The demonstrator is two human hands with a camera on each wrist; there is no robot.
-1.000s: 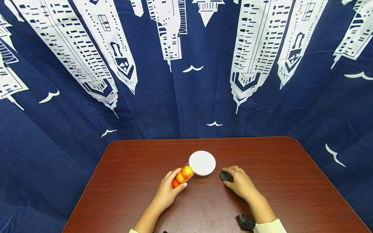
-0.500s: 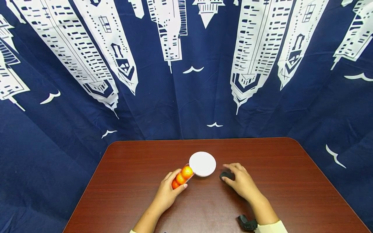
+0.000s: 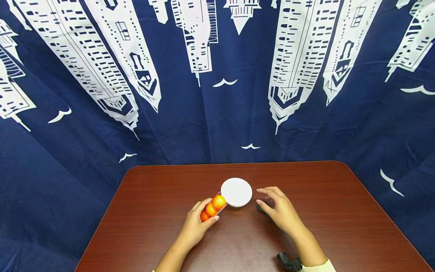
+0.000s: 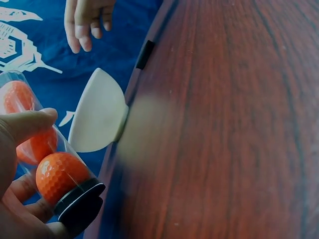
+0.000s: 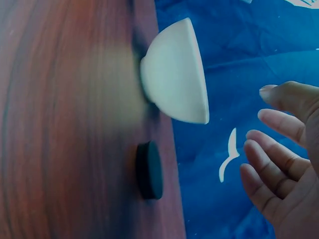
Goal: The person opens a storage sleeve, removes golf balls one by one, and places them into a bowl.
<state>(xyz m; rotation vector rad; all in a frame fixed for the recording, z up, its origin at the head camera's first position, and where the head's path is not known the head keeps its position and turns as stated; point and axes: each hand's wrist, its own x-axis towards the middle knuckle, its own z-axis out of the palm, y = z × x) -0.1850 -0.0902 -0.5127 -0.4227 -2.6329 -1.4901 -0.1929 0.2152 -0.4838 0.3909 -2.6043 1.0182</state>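
My left hand grips a clear plastic tube of orange golf balls, tilted beside the bowl. The left wrist view shows several fingers round the tube and a black cap on its lower end. A white bowl stands upright between the hands; the tube's upper end overlaps its rim in the head view. My right hand hovers with its fingers spread and holds nothing. Below it a round black lid lies flat on the table, partly hidden by the thumb in the head view.
The brown wooden table has rounded back corners. Right behind it hangs a blue cloth with white building prints. A black device sits at the right wrist, by the sleeve.
My right hand has let go of the black lid, lifted off it and spread its fingers, shifting slightly toward the back. The left hand and the tube have stayed in place.
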